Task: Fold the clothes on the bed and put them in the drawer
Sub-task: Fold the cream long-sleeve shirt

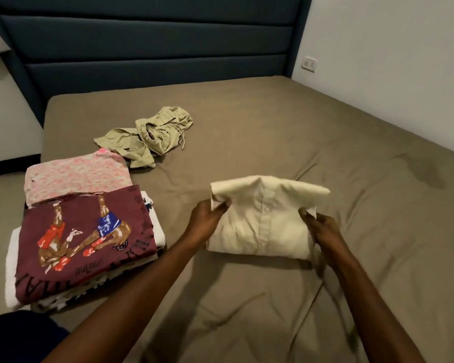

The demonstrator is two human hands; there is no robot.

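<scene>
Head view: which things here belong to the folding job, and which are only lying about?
Job: cream shirt, held by left hand and right hand; crumpled khaki garment; folded stack; bed.
Lying about: headboard; wall socket.

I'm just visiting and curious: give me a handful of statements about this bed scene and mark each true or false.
1. Both hands, left hand and right hand, grip the cream button-up shirt. True.
2. The olive-green garment is neatly folded. False: it lies crumpled near the headboard.
3. A maroon printed T-shirt tops the nearer stack of folded clothes. True.
4. The pink patterned garment lies to the right of the cream shirt. False: it lies to the left, behind the maroon T-shirt.
5. The bed sheet is white. False: it is brownish tan.
</scene>
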